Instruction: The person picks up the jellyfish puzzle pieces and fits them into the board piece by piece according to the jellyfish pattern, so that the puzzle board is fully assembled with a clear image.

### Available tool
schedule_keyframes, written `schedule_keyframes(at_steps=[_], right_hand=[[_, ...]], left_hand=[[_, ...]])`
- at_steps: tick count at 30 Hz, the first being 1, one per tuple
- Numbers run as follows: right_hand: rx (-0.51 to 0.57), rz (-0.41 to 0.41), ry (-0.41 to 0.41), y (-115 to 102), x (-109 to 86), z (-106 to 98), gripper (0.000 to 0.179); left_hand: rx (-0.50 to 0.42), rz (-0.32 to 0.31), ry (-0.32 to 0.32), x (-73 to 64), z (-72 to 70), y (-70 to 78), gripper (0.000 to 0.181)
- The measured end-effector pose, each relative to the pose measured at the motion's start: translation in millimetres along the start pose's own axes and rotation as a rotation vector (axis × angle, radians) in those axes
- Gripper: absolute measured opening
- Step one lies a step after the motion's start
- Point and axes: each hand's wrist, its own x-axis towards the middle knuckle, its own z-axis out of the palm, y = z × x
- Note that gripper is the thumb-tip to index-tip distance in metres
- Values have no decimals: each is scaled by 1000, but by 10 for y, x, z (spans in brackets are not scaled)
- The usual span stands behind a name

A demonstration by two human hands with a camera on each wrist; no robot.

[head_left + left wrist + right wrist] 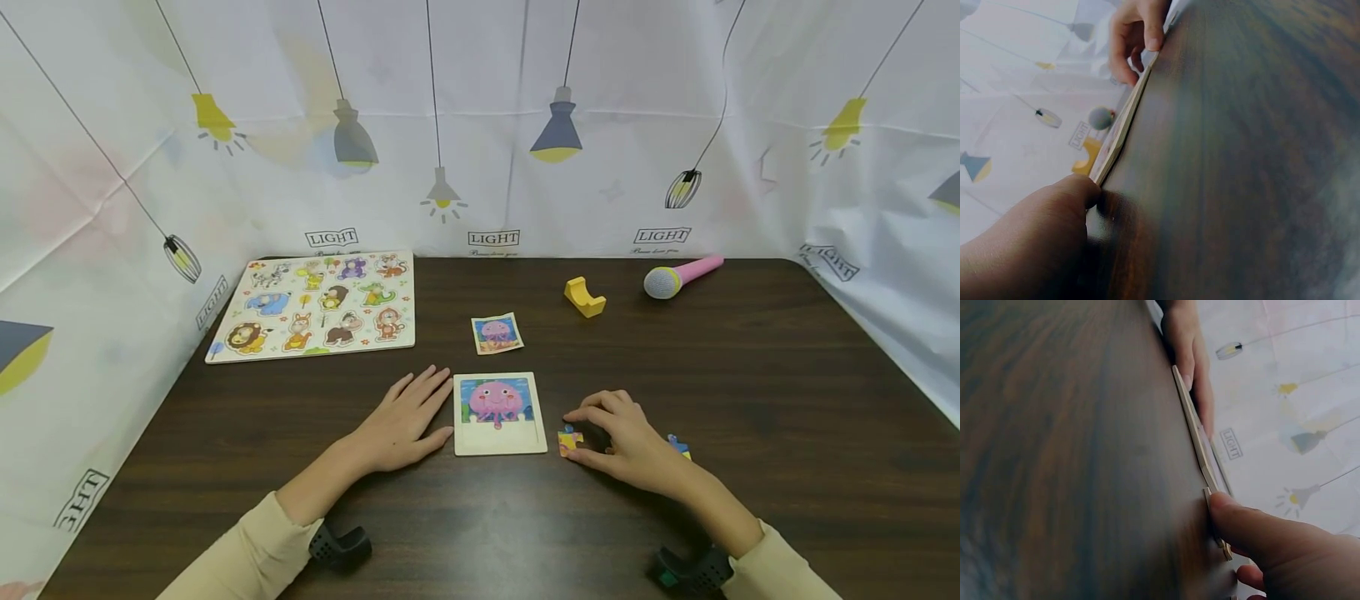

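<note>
A square puzzle board [480, 442] lies in the middle of the table, its upper part filled with a pink jellyfish picture and its lower part bare wood. My left hand [405, 425] lies flat to its left, fingers spread and the tips at the board's edge. On the other side, my right hand [633, 442] pinches a yellow, pink and blue puzzle piece [568, 443] between thumb and index finger, low over the table just right of the board. A second puzzle piece [679, 447], blue and yellow, is partly hidden behind my right wrist.
A small jellyfish card [497, 333] lies beyond the board. Farther back are an animal puzzle board [315, 304] at left, a yellow curved block [585, 297] and a pink toy microphone [682, 277] at right. A white printed cloth [480, 125] surrounds the table.
</note>
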Motion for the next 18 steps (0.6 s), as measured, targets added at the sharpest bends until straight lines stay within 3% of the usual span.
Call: schedule_keyframes(at_steps=[18], right_hand=[[73,58,3,-20,7,19,35]], left_hand=[[13,8,8,7,13,-14,65]])
